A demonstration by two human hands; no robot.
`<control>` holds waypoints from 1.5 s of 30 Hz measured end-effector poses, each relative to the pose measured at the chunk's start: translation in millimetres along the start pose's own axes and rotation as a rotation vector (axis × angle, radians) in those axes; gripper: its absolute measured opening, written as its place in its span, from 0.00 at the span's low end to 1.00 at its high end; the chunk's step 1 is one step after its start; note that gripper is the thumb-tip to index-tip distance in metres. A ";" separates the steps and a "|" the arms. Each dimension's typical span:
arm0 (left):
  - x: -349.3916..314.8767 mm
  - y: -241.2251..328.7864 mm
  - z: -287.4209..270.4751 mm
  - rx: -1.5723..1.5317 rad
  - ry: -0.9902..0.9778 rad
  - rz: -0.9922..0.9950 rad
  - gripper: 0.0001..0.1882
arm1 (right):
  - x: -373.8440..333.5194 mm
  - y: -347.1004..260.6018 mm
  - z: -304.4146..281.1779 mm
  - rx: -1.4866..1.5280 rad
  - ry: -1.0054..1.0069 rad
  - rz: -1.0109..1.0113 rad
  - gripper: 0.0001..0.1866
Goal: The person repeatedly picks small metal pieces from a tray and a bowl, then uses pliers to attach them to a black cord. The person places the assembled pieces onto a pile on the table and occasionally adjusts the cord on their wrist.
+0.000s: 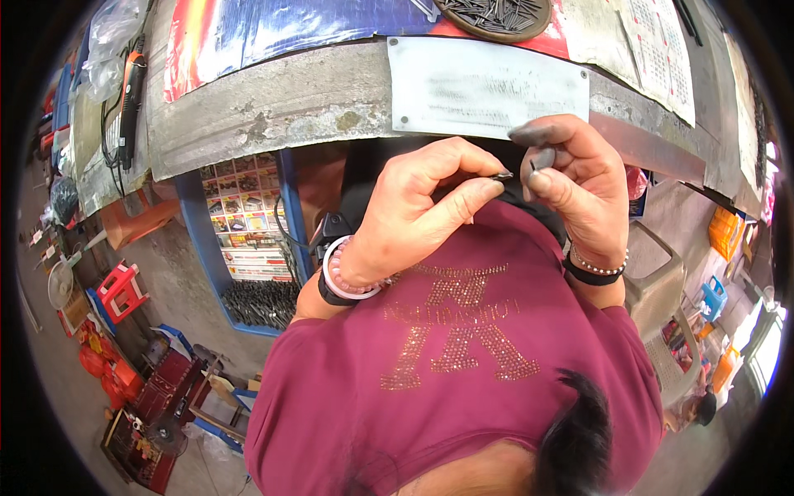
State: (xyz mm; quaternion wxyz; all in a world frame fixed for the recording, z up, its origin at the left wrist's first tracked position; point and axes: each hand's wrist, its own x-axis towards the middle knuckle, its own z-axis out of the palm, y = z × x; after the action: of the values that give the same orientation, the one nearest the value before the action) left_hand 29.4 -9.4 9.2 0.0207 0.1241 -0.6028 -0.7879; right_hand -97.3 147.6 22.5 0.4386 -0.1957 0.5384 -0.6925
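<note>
Pinching small dark metal-looking piece [501,175] thumb-to-finger: left hand [418,211], grip almost closed. Right hand [585,178] just beside, curled, fingers smudged grey; can't tell if it's holding anything. Piece is off the near edge of scuffed white rectangular plate [488,87] on worn grey bench [273,116].

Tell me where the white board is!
The white board lies near the head view's top, right of centre, on the bench's near edge, just beyond the right hand.
</note>
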 end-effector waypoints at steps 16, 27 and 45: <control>0.9 -4.0 1.3 0.084 0.020 0.092 0.05 | -2.8 -8.8 1.3 -0.024 -0.047 0.044 0.08; 1.4 -3.3 -0.9 0.101 0.023 0.101 0.05 | 3.7 -2.5 1.8 0.066 -0.030 0.041 0.08; 3.0 -5.8 -4.4 0.272 0.015 0.237 0.07 | 5.0 3.1 9.1 0.070 0.021 0.124 0.12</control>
State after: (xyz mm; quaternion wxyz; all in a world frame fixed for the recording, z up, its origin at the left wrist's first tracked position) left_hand 28.1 -12.6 2.1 0.1011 0.0598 -0.7140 -0.6902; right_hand -92.0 138.1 21.8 0.4815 -0.1390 0.5294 -0.6845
